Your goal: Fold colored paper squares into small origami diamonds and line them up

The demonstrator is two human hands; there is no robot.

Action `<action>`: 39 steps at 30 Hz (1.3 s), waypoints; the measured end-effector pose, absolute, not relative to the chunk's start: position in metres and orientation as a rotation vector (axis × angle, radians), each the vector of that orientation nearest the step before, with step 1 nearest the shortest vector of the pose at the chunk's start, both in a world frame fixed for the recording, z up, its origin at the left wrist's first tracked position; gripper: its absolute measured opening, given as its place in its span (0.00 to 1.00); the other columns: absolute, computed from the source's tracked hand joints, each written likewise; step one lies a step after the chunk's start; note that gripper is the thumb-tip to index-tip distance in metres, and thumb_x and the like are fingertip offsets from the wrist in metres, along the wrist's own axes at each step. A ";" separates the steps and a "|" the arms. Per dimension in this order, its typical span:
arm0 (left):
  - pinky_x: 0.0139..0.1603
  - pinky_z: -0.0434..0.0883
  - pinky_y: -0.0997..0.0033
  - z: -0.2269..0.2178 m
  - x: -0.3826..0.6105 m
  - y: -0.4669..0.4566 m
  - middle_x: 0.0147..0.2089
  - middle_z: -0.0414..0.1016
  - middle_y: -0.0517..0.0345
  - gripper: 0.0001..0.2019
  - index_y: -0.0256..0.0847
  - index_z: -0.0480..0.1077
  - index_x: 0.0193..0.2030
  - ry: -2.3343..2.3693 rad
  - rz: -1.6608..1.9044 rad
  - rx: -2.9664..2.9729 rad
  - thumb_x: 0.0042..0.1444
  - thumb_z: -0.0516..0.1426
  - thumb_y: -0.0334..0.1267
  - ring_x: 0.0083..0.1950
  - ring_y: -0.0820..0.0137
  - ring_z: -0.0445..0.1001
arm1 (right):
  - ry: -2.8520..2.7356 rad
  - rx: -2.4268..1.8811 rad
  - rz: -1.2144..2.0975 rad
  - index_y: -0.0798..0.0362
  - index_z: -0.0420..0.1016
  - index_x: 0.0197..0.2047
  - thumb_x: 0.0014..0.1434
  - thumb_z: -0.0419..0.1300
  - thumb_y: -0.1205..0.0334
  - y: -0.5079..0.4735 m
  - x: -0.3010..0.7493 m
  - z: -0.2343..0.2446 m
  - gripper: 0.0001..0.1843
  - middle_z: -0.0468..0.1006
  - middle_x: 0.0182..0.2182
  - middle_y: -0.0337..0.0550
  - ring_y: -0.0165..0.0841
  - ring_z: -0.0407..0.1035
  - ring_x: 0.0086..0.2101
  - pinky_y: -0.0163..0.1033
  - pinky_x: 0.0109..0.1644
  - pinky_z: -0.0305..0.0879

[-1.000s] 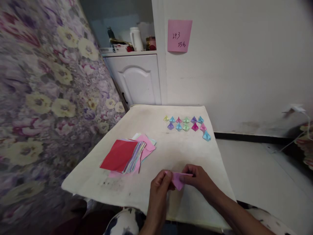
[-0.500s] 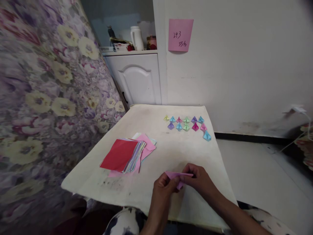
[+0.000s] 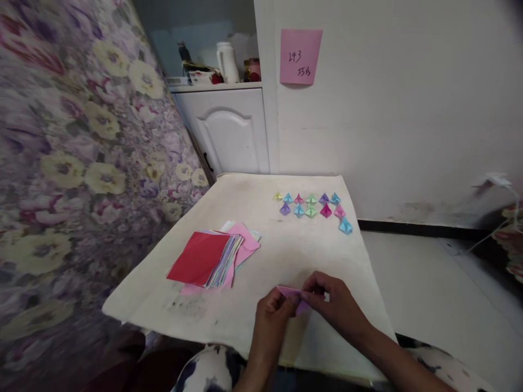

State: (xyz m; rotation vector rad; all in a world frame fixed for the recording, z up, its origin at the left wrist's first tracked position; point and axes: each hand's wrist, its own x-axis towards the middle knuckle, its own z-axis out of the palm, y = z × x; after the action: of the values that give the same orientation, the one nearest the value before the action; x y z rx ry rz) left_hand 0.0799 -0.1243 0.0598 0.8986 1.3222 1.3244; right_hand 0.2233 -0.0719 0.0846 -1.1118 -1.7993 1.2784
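As two hands [image 3: 273, 316] [image 3: 335, 298] pinch one pink paper [image 3: 303, 308] — folded, seemingly — twelve shapes [image 3: 326, 210], one stack [image 3: 200, 258]

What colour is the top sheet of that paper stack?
Red: the top sheet shows best in the head view.

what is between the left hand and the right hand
Folded pink paper lies between the left hand and the right hand, pinched by both; the head view shows this.
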 end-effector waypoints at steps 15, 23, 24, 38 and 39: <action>0.35 0.62 0.75 0.071 0.081 -0.128 0.28 0.69 0.61 0.05 0.38 0.73 0.30 1.351 1.388 0.961 0.50 0.61 0.38 0.33 0.71 0.65 | -1.977 -0.790 0.612 0.47 0.74 0.38 0.57 0.58 0.68 -0.079 0.228 0.082 0.08 0.70 0.36 0.46 0.38 0.65 0.38 0.42 0.39 0.64; 0.29 0.61 0.78 0.072 0.081 -0.131 0.23 0.67 0.64 0.05 0.38 0.73 0.30 1.466 1.365 0.992 0.50 0.60 0.38 0.27 0.75 0.64 | -2.032 -0.772 0.565 0.48 0.74 0.37 0.58 0.56 0.70 -0.078 0.227 0.079 0.08 0.69 0.34 0.44 0.35 0.64 0.36 0.41 0.36 0.64; 0.28 0.61 0.78 0.072 0.082 -0.132 0.22 0.67 0.64 0.05 0.38 0.73 0.31 1.468 1.355 0.979 0.51 0.60 0.38 0.25 0.75 0.65 | -2.036 -0.765 0.570 0.49 0.73 0.37 0.58 0.56 0.70 -0.078 0.226 0.079 0.08 0.68 0.33 0.44 0.35 0.64 0.36 0.41 0.36 0.64; 0.39 0.71 0.71 0.062 0.083 -0.129 0.32 0.78 0.56 0.07 0.38 0.76 0.35 1.375 1.373 0.910 0.50 0.58 0.34 0.36 0.67 0.73 | -2.022 -0.814 0.719 0.52 0.69 0.35 0.53 0.58 0.74 -0.077 0.224 0.077 0.09 0.67 0.36 0.43 0.35 0.64 0.39 0.40 0.41 0.64; 0.39 0.71 0.71 0.061 0.083 -0.129 0.33 0.79 0.56 0.07 0.38 0.76 0.35 1.385 1.367 0.922 0.50 0.58 0.34 0.37 0.67 0.73 | -2.028 -0.826 0.718 0.52 0.69 0.35 0.53 0.59 0.74 -0.077 0.224 0.077 0.08 0.67 0.36 0.43 0.35 0.64 0.39 0.40 0.41 0.64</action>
State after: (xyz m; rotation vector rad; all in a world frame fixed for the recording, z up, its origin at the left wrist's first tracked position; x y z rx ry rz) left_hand 0.0830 -0.1289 0.0612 0.9220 1.3855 1.3674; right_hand 0.2244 -0.0772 0.0768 -0.8255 -2.0278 0.7179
